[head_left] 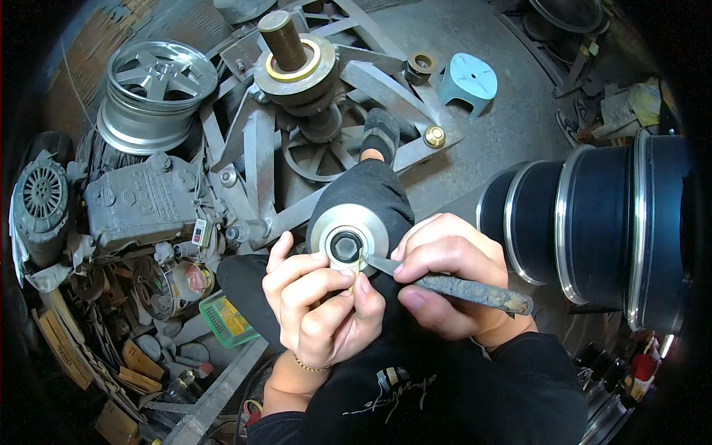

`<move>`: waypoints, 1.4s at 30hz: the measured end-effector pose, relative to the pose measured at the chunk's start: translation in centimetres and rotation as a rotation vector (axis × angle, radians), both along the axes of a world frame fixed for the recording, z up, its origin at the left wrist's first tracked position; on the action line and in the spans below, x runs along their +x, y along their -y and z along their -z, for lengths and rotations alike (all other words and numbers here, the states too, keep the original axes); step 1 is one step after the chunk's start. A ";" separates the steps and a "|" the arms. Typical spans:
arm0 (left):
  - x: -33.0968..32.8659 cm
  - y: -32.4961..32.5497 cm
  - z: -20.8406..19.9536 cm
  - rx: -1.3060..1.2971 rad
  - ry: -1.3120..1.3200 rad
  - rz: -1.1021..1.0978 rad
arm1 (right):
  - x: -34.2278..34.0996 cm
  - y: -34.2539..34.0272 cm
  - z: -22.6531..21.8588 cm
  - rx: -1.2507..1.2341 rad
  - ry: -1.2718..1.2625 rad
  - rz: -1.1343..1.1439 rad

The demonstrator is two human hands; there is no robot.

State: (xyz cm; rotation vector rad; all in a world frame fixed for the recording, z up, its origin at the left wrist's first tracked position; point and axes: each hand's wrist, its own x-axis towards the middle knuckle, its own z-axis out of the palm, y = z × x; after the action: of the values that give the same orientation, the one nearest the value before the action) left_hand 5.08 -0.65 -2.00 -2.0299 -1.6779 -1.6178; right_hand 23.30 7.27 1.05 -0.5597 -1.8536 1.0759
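A round silvery metal disc (321, 230) rests on my thigh. At its middle is a black ring around a dark hexagonal centre (345, 247). My right hand (460, 265) is closed around the dark, wrapped handle of a knife (475, 290). The grey blade points left, its tip at the disc's inner edge on the right side. At the disc's near edge, my left hand (326, 300) pinches a thin yellowish strip (358, 268), which runs up toward the black ring beside the blade tip. Part of the disc is hidden behind my fingers.
Ahead, a metal frame (259, 163) carries a threaded shaft (282, 41). A silver wheel rim (157, 81), a dusty gearbox-like casing (141, 200) and a motor (43, 200) crowd the left. Large dark rims (597, 222) stand right; a light-blue stool (471, 78) is beyond.
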 end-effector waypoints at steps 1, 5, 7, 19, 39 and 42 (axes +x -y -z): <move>0.0 0.0 0.0 -0.003 0.001 -0.001 | 0.0 0.0 0.0 -0.004 -0.001 0.008; 0.0 0.0 -0.1 -0.014 0.006 -0.006 | -0.3 0.0 0.0 -0.016 0.010 0.015; 0.1 0.0 -0.1 -0.013 0.009 -0.005 | -0.4 0.0 0.1 -0.016 -0.001 0.024; 0.1 0.0 -0.1 -0.015 0.019 -0.007 | 1.1 0.1 -1.0 0.007 -0.029 0.094; 0.3 0.1 -0.3 -0.046 0.031 0.000 | 0.6 0.5 -1.2 0.008 0.070 0.006; 0.2 0.1 -0.2 -0.033 0.038 -0.018 | 0.7 0.4 -0.9 0.014 0.062 -0.013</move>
State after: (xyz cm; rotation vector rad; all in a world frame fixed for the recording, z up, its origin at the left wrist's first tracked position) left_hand 5.31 -0.72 -1.80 -2.0050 -1.7415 -1.6442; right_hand 24.00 6.92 1.98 -0.5794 -1.9197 1.0638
